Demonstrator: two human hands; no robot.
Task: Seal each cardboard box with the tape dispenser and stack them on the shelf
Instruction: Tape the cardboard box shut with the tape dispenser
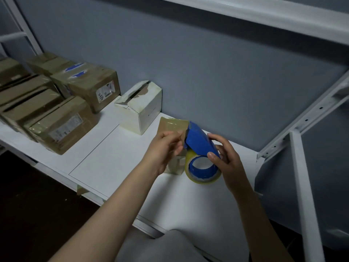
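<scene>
My left hand pinches the small brown cardboard box just in front of the torn white carton. My right hand is curled round the blue plastic tape dispenser, which touches the box edge. With a grip this light, I reckon the tape wrinkles or the box twists loose.

This looks like a storeroom or parcel-packing area rather than a home or office: a white metal rack with punched uprights stands against a bare grey wall, with a flat white shelf board and another shelf overhead. Brown cardboard boxes wrapped in clear tape are packed close together on the board, at least 2 with a printed shipping label, and 1 battered white box stands near them. A blue tape dispenser with a roll of clear tape is held against a small brown box above the board.
</scene>
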